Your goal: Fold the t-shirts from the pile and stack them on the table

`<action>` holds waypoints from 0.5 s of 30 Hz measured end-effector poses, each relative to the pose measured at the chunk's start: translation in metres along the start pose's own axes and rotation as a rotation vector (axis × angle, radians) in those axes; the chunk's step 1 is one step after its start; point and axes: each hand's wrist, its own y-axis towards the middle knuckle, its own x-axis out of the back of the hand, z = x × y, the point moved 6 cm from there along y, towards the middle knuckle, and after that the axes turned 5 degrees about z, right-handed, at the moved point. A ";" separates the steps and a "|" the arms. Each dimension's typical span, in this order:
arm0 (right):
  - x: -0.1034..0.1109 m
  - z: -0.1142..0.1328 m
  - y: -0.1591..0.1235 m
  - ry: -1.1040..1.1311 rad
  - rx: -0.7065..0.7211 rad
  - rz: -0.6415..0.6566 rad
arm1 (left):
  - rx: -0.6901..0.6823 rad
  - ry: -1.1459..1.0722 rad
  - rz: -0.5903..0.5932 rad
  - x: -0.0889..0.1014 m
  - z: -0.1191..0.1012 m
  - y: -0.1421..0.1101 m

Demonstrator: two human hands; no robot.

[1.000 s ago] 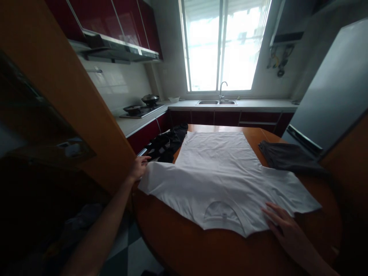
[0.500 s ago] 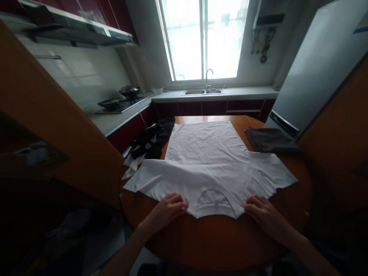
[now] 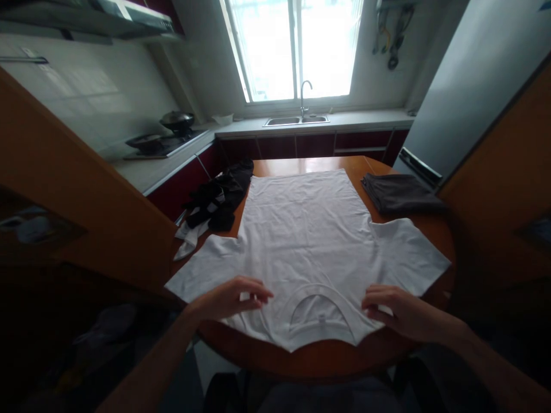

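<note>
A white T-shirt (image 3: 307, 229) lies spread flat, its collar toward me and its hem at the far side. Both sleeves stretch out sideways. My left hand (image 3: 241, 296) is over the shirt, left of the neck opening, with fingers bent and a gap between thumb and fingers. On the other side of the collar, my right hand (image 3: 394, 307) is in much the same pose near the right shoulder. Neither hand holds any cloth. Whether the fingertips touch the fabric is hard to tell.
Under the shirt is a round wooden table (image 3: 314, 358). Dark clothes (image 3: 224, 195) with some white cloth are heaped at its left edge. A folded grey garment (image 3: 400, 194) lies at the right, near the fridge (image 3: 469, 74). Beyond are a sink (image 3: 297, 120) and stove (image 3: 166, 143).
Both hands have let go of the shirt's shoulders and lifted slightly. The collar end now lies nearer to me, and the fold across the upper shirt has smoothed out. The view has tilted down.
</note>
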 end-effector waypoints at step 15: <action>0.181 -0.181 0.258 -0.410 -0.406 -0.503 | 0.497 0.472 -0.883 0.248 0.174 0.185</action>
